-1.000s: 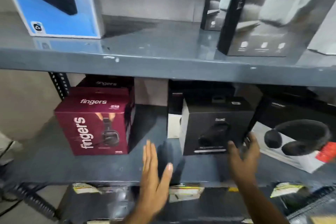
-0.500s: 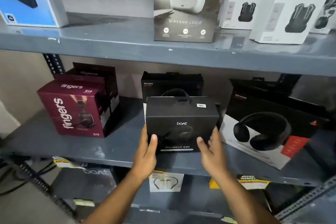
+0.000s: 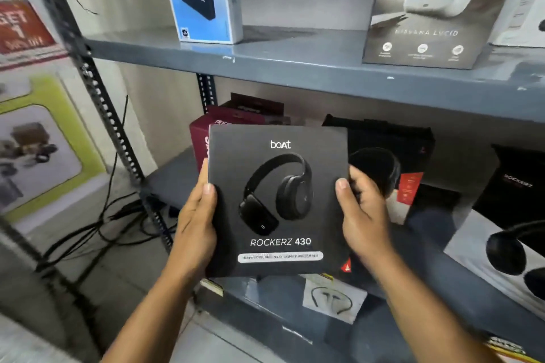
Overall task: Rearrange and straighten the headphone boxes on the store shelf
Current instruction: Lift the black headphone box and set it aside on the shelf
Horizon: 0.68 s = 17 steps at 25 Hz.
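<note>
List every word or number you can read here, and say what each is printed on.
"boAt": top of the black box held in both hands.
"ROCKERZ 430": lower front of that same box.
"NIRVANA LUCID": grey earbud box on the upper shelf, blurred but legible.
"ROCKERZ": black box at far right, faint.
White strip under "ROCKERZ 430", maroon box lettering, red poster: too blurred to read.

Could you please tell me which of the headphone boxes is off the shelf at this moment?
The black Rockerz 430 box, held up by both hands; the maroon box remains on the shelf.
</note>
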Motion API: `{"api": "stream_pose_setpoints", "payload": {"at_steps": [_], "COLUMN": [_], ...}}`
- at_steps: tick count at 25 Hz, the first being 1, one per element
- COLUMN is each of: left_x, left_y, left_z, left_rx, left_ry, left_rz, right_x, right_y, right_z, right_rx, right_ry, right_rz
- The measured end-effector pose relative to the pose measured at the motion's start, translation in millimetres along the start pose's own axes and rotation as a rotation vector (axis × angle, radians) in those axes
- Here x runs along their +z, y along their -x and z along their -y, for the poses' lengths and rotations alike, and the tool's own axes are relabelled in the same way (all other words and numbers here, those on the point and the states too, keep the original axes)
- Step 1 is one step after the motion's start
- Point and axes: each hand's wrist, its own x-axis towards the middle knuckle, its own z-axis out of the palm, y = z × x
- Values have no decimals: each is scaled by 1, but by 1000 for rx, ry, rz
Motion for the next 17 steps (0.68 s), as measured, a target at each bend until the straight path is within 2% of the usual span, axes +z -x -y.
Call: {"api": "stream_pose_setpoints", "payload": {"at_steps": [5, 8, 11, 17], "left_x": [-19, -24, -29, -33], "left_y": [-5, -6, -12, -34], "left_z": [35, 73, 108, 134], "left_rx": [51, 98, 50, 38], "left_ry": [-183, -309, -350, -413], "left_rz": [-85, -53, -22, -10], "right_x": [40, 62, 79, 101], "right_y": [-19, -29, -33, -49], "right_z": [-24, -57, -86, -103], "right_rx": [14, 130, 199, 268], "right_ry": [25, 60, 72, 57], "right_rz": [22, 108, 147, 89]}}
